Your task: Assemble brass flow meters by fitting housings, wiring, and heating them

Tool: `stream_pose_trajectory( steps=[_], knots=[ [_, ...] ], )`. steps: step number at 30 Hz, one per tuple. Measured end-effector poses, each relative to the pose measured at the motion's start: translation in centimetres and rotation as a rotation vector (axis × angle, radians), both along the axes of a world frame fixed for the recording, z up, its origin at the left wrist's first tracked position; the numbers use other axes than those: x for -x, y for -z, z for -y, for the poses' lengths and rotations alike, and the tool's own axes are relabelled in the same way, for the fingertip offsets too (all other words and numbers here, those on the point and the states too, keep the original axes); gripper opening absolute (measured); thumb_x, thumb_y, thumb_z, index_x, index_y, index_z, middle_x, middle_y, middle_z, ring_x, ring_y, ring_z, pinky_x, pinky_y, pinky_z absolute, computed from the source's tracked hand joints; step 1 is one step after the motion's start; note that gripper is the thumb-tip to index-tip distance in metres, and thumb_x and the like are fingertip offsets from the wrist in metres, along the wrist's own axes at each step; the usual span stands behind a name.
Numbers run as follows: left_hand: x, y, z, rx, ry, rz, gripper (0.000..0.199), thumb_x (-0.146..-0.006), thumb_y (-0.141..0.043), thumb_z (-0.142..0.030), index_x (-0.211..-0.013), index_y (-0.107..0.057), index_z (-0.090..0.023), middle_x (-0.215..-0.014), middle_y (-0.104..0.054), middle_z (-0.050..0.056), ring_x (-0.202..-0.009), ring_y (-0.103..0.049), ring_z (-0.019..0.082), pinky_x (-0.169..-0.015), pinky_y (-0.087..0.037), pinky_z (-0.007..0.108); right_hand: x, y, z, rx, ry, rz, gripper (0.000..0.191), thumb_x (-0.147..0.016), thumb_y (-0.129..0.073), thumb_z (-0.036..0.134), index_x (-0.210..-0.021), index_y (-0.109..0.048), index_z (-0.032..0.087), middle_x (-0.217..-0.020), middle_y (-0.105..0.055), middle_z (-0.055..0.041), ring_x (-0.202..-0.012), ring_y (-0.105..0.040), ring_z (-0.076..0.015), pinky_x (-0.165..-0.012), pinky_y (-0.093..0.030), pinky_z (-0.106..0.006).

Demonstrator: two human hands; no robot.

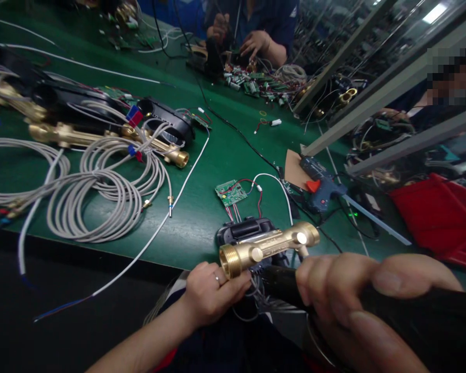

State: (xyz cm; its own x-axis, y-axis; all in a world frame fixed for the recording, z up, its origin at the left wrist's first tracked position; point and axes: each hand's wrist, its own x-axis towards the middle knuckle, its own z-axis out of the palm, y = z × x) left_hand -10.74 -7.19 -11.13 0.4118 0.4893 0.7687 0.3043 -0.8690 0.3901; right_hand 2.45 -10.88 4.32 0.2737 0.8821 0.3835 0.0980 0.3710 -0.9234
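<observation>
The left hand (207, 292), a ring on one finger, is curled at the threaded end of a brass pipe fitting (272, 246), holding it from below; part of that grip is hidden. The fitting lies just ahead of this hand, across a black housing (252, 227). Beyond the housing, wires lead to a green circuit board (232, 192) on the tabletop (225, 145). The right hand (345, 287) is wrapped around a dark cylindrical tool (281, 284) that points toward the fitting's underside; whether its tip touches is hidden. Past the right hand lie a glue gun (323, 186) and, farther right, a red bin (438, 223). Ahead and left of the left hand rest coiled grey cables (97, 207).
</observation>
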Motion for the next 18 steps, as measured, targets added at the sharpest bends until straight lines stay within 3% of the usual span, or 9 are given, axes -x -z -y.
stream_pose_trajectory(
  steps=[3, 8, 13, 18],
  knots=[
    [-0.2, 0.1, -0.3, -0.054, 0.016, 0.031, 0.013, -0.092, -0.049, -0.024, -0.093, -0.062, -0.022, -0.066, -0.064, -0.004, -0.054, -0.055, 0.011, -0.046, -0.032, 0.026, -0.2, -0.1, -0.2, 0.022, -0.088, 0.031, 0.018, -0.082, -0.063, 0.021, -0.097, -0.054, 0.026, -0.053, -0.047, 0.0044, -0.043, -0.048, -0.0119, -0.045, -0.044, -0.028],
    [-0.3, 0.3, -0.5, -0.100, -0.002, 0.042, 0.012, -0.091, -0.052, -0.023, -0.094, -0.063, -0.021, -0.063, -0.063, -0.005, -0.051, -0.053, 0.010, -0.044, -0.030, 0.027, -2.2, 0.3, 0.4, -0.011, -0.209, 0.102, 0.039, -0.084, -0.059, 0.021, -0.119, -0.049, 0.034, -0.056, -0.053, 0.0042, -0.044, -0.052, -0.0132, -0.047, -0.046, -0.029],
    [-0.2, 0.7, -0.4, -0.113, 0.013, 0.022, 0.011, -0.089, -0.054, -0.023, -0.094, -0.063, -0.021, -0.065, -0.064, -0.004, -0.053, -0.055, 0.011, -0.045, -0.032, 0.027, -5.6, 1.6, 2.8, -0.026, -0.147, 0.003, 0.037, -0.070, -0.074, 0.023, -0.098, -0.055, 0.037, -0.050, -0.051, 0.0092, -0.037, -0.047, -0.0114, -0.044, -0.045, -0.028],
    [-0.1, 1.1, -0.4, -0.115, 0.013, 0.006, 0.011, -0.087, -0.058, -0.024, -0.096, -0.063, -0.021, -0.064, -0.063, -0.003, -0.055, -0.056, 0.010, -0.051, -0.040, 0.024, -4.2, 1.6, 2.8, 0.044, -0.003, -0.088, 0.037, -0.061, -0.080, 0.021, -0.083, -0.054, 0.034, -0.050, -0.048, 0.0091, -0.041, -0.048, -0.0136, -0.045, -0.045, -0.031]
  ],
)
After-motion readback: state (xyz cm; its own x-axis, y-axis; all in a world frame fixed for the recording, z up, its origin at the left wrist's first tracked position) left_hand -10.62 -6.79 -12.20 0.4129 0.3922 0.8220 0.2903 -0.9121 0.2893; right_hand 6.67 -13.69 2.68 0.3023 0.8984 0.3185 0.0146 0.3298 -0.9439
